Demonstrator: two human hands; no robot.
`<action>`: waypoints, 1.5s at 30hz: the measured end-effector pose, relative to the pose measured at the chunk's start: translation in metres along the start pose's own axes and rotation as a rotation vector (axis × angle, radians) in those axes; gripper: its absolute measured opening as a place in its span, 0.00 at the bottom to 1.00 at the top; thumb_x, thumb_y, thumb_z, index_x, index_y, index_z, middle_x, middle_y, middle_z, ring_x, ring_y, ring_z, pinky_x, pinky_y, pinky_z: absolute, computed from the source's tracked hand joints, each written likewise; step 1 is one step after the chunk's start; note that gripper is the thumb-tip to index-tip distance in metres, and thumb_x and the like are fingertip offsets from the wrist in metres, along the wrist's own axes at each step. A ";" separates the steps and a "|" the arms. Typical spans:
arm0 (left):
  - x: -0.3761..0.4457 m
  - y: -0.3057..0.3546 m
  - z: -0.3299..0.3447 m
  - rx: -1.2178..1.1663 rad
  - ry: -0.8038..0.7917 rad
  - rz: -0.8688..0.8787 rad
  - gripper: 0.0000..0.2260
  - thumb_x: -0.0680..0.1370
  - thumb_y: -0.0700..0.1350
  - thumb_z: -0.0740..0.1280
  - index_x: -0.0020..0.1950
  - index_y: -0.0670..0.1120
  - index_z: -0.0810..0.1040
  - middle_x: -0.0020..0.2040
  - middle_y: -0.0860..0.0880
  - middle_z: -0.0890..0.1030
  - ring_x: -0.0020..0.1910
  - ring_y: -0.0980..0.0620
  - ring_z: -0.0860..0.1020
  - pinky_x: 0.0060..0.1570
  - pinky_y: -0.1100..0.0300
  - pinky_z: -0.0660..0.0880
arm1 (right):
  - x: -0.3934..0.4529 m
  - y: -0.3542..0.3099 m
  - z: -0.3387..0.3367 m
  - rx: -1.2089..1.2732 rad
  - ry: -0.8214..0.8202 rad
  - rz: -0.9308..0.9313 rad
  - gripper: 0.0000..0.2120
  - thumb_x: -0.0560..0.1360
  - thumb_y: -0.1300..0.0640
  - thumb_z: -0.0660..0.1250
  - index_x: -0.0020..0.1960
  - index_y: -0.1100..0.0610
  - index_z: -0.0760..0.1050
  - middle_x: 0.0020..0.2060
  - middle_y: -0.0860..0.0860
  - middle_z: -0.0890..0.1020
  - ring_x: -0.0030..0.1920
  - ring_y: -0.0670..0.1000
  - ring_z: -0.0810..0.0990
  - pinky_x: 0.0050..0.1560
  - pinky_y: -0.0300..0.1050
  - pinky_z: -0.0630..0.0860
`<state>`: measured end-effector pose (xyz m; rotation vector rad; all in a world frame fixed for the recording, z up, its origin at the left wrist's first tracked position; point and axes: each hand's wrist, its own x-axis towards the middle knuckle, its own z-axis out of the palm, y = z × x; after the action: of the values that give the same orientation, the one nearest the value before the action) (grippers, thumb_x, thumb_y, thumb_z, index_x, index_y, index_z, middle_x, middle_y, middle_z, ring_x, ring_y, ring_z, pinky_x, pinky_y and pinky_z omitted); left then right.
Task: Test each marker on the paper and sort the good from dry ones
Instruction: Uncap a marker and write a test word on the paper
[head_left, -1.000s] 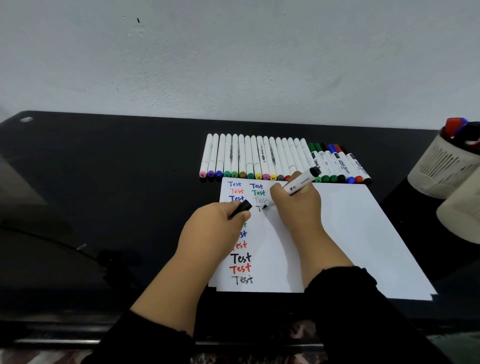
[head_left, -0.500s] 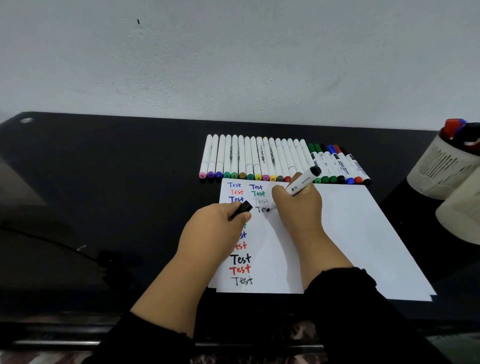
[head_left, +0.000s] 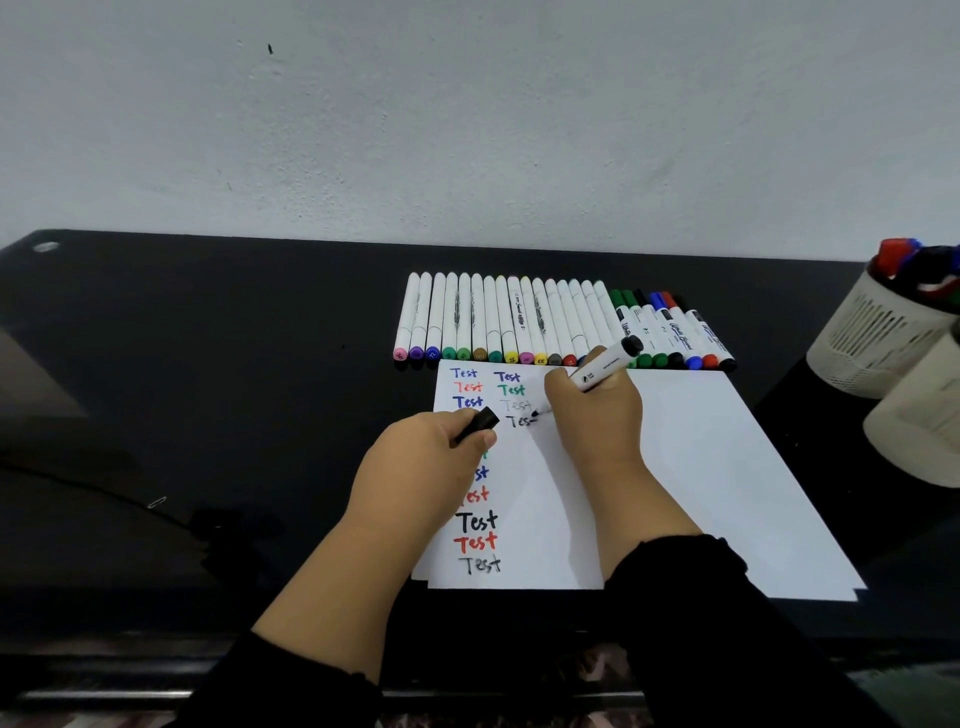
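Right hand grips a black marker, tip on the white paper at a partly written fourth "Test" in the second column. Left hand pinches the black cap over the paper's left side. A marker row lies just beyond the sheet on the black table.

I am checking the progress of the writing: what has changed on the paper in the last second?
The right hand moved its black marker rightward, extending the fourth word in the second column from "T" to "Tes". The left hand keeps its grip on the black cap; the paper and marker row stayed.
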<state>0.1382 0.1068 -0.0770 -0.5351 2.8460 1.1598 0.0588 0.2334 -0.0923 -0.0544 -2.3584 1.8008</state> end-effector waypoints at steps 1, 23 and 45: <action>0.001 0.000 0.000 0.001 -0.002 -0.001 0.18 0.79 0.54 0.61 0.69 0.56 0.69 0.42 0.57 0.75 0.39 0.59 0.75 0.34 0.66 0.69 | 0.000 0.000 0.000 -0.005 -0.010 0.001 0.18 0.72 0.64 0.63 0.30 0.54 0.58 0.26 0.48 0.64 0.28 0.47 0.62 0.31 0.41 0.61; -0.009 0.007 -0.006 -0.234 -0.083 0.058 0.12 0.76 0.51 0.66 0.60 0.60 0.77 0.39 0.59 0.78 0.37 0.60 0.75 0.35 0.67 0.71 | -0.017 -0.024 -0.004 0.438 -0.245 0.162 0.19 0.74 0.66 0.65 0.30 0.53 0.63 0.32 0.58 0.70 0.22 0.45 0.61 0.22 0.36 0.59; -0.013 0.024 0.000 -0.421 0.050 -0.003 0.10 0.76 0.49 0.67 0.56 0.58 0.80 0.40 0.62 0.75 0.35 0.56 0.75 0.26 0.68 0.71 | -0.020 -0.037 -0.007 0.516 -0.164 0.356 0.12 0.77 0.63 0.58 0.35 0.55 0.65 0.22 0.49 0.64 0.20 0.45 0.58 0.25 0.37 0.55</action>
<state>0.1425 0.1269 -0.0584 -0.5848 2.6378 1.7810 0.0824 0.2271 -0.0577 -0.2820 -1.9939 2.6224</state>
